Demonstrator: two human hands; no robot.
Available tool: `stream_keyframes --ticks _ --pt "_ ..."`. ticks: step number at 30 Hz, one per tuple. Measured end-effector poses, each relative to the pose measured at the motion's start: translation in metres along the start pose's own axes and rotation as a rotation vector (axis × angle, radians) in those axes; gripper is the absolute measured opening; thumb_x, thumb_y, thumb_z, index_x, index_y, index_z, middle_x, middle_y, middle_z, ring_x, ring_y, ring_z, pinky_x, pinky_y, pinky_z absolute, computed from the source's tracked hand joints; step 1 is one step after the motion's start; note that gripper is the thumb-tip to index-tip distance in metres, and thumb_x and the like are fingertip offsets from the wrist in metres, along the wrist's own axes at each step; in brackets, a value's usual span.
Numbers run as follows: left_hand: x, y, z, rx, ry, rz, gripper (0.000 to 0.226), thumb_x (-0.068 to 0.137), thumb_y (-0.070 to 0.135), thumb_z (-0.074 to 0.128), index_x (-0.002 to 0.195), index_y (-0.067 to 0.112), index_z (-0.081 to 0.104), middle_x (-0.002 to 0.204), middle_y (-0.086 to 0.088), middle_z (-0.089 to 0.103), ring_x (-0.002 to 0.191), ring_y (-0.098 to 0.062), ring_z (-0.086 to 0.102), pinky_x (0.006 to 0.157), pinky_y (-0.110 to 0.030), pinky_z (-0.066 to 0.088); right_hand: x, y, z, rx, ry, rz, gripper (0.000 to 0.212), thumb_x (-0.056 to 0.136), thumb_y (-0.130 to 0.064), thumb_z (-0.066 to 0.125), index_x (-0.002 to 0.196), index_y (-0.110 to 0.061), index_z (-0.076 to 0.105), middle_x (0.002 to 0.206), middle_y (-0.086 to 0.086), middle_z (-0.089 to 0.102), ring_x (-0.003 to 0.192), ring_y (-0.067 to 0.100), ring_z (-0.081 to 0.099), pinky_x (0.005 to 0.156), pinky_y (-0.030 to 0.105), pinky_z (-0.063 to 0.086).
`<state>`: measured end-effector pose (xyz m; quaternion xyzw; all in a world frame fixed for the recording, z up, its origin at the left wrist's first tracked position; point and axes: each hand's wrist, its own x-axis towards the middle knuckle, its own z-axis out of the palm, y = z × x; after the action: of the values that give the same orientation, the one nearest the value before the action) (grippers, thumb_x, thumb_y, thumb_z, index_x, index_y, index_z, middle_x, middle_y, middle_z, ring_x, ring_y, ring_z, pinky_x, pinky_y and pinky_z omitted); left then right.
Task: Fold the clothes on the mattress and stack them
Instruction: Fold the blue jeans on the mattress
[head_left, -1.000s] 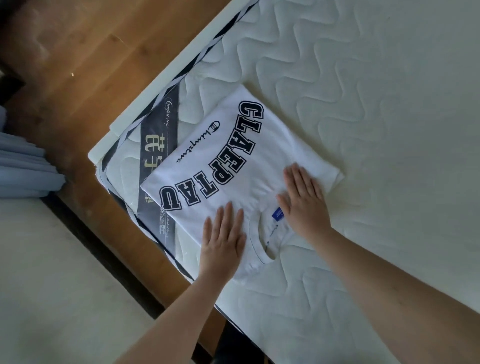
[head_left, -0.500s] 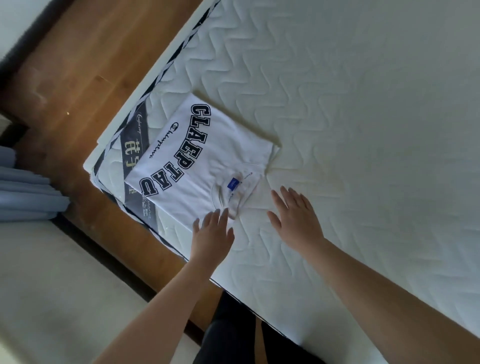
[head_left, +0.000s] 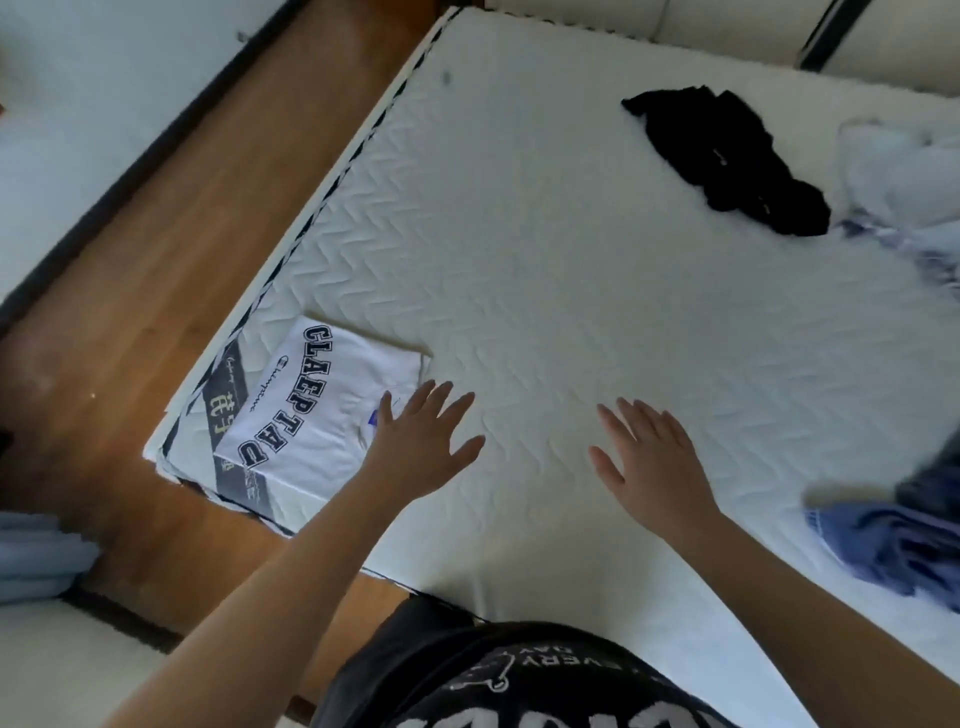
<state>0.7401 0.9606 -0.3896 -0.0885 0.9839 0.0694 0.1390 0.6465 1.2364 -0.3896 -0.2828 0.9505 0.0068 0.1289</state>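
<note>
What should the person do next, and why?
Probably reach the right hand toward the blue garment to fold it. The white shirt already lies folded at the mattress corner, both hands are empty, with the left hand open, and the blue garment lies crumpled nearest.

One head-worn view looks steeply down (tilted sideways) over the mattress (head_left: 545, 270) from its near edge, close above both outstretched forearms.

White lettered t-shirt (head_left: 317, 410) folded flat at mattress (head_left: 545, 270) near-left corner. Black garment (head_left: 727, 161) crumpled far right, pale clothes (head_left: 904, 176) beside it, blue garment (head_left: 893, 545) bunched at right edge.
</note>
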Motion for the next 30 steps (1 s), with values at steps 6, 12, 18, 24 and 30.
stream_keyframes --ticks 6,12,18,24,30 --pt "0.004 0.065 -0.079 0.150 0.106 0.306 0.074 0.088 0.074 0.012 0.154 0.041 0.013 0.164 0.007 0.010 0.151 -0.015 0.002 0.118 -0.057 0.001 -0.062 0.052 -0.042 0.022 0.042 0.276 0.071 0.096 -0.062 0.005 0.155 -0.025 0.022 0.161 0.003 0.023 0.149 0.024 0.019 0.121 0.044 0.014" --pt "-0.004 0.121 -0.139 0.097 0.245 0.617 0.075 0.087 0.076 0.003 0.153 0.043 0.014 0.163 0.011 0.007 0.151 -0.011 -0.002 0.120 -0.054 0.006 -0.132 0.039 -0.084 0.157 0.220 0.527 0.092 0.085 -0.067 -0.014 0.154 -0.021 0.028 0.160 0.006 0.026 0.148 0.026 0.023 0.120 0.045 0.017" --pt "-0.018 0.143 -0.140 0.143 0.195 0.800 0.078 0.084 0.076 -0.006 0.153 0.042 0.001 0.163 0.012 -0.005 0.149 -0.010 -0.012 0.119 -0.054 -0.002 -0.199 0.003 -0.094 0.100 0.296 0.771 0.073 0.094 -0.059 0.010 0.153 -0.021 0.031 0.158 0.007 0.030 0.147 0.027 0.024 0.120 0.046 0.017" --pt "-0.038 0.167 -0.124 0.195 0.237 0.996 0.076 0.087 0.072 -0.002 0.155 0.038 0.006 0.164 0.008 0.004 0.150 -0.012 -0.005 0.121 -0.044 -0.003 -0.256 -0.028 -0.083 0.043 0.242 0.980 0.070 0.096 -0.058 0.008 0.156 -0.023 0.021 0.161 0.005 0.022 0.150 0.024 0.014 0.122 0.042 0.008" --pt "-0.069 0.218 -0.109 0.180 0.206 1.164 0.077 0.087 0.072 -0.001 0.155 0.037 0.004 0.164 0.006 0.003 0.150 -0.012 -0.008 0.121 -0.040 -0.003 -0.316 -0.035 -0.069 0.028 0.294 1.127 0.066 0.099 -0.057 0.018 0.154 -0.022 0.028 0.158 0.006 0.030 0.148 0.027 0.021 0.122 0.045 0.012"
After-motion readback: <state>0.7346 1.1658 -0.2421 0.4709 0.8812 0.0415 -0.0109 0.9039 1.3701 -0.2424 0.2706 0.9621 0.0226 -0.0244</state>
